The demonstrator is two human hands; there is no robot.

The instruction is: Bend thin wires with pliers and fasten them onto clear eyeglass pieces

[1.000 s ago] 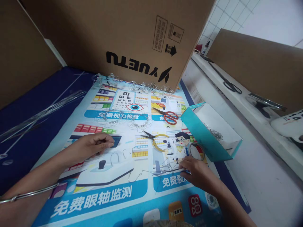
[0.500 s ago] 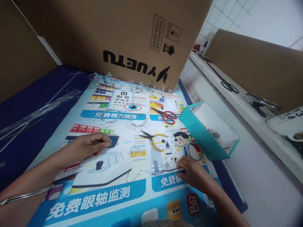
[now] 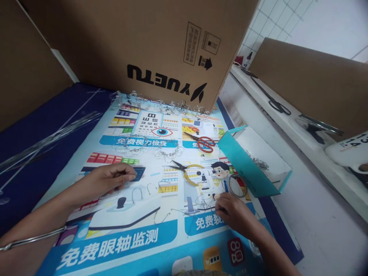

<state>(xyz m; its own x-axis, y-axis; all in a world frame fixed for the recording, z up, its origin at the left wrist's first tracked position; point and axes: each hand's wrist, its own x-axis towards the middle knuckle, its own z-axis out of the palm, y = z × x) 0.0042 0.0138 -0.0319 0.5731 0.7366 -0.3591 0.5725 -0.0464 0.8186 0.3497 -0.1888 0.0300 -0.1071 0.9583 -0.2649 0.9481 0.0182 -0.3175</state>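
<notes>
My left hand (image 3: 116, 177) rests over the printed sheet (image 3: 169, 180) at the left, thumb and fingers pinched together; whatever they hold is too small to see. Further right, my right hand (image 3: 231, 207) is closed beside several thin bent wires (image 3: 198, 204). Its fingertips meet near the wire ends, but I cannot make out what is in them. Between and beyond the hands lie yellow-handled pliers (image 3: 188, 171), jaws pointing left. A coil of thin wire (image 3: 238, 185) is just behind my right hand. More short curved wires (image 3: 138, 193) lie near my left hand.
Red-handled scissors (image 3: 204, 143) lie past the pliers. A teal box (image 3: 250, 165) with fine wire pieces stands right. Wire loops (image 3: 168, 153) and tangled wire pieces (image 3: 184, 107) lie toward the cardboard box (image 3: 161, 46). Long wire strands (image 3: 51, 140) lie left. A mug (image 3: 349, 151) stands on the ledge.
The fingers of my right hand have drawn closer together, and that hand has shifted slightly. My left hand keeps its pinch in nearly the same place. The view has shifted a little.
</notes>
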